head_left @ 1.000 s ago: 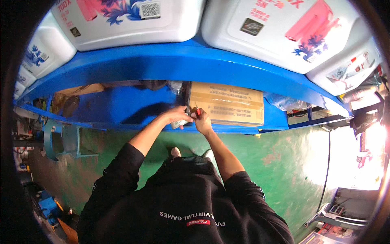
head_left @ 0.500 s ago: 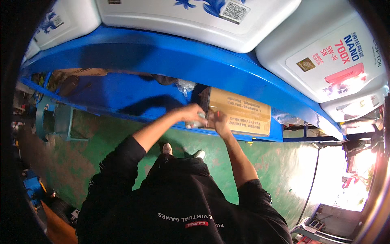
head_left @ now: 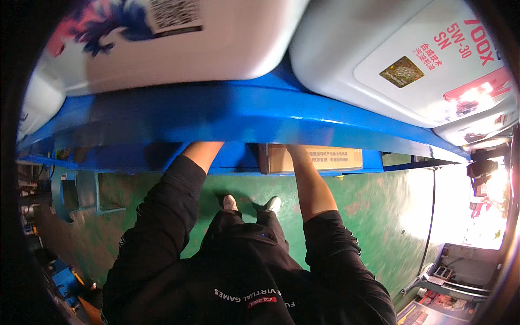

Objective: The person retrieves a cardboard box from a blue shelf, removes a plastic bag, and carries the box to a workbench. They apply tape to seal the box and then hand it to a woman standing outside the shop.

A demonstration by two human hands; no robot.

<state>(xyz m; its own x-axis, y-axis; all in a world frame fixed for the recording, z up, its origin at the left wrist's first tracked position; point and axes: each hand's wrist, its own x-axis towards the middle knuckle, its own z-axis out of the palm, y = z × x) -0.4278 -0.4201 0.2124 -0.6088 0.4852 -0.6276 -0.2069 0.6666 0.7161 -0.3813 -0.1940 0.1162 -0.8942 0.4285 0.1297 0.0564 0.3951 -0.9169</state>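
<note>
Both my forearms reach forward beneath the blue upper shelf [head_left: 244,116], and its edge hides my hands. The left forearm [head_left: 203,154], in a black sleeve, passes over the blue lower shelf [head_left: 233,160] to the left of a cardboard box [head_left: 330,158]. My right forearm [head_left: 311,187] crosses in front of the box near its left end. Whether either hand holds anything cannot be seen.
Large white motor oil jugs [head_left: 368,65] stand along the upper shelf, close in front of me. A teal stool [head_left: 78,192] stands at the left on the green floor [head_left: 368,206]. Bright light comes in at the right.
Both hands have moved forward from beside the box, out of sight under the upper shelf. Before, they were close together, the left around a small pale thing. My view has shifted nearer the jugs.
</note>
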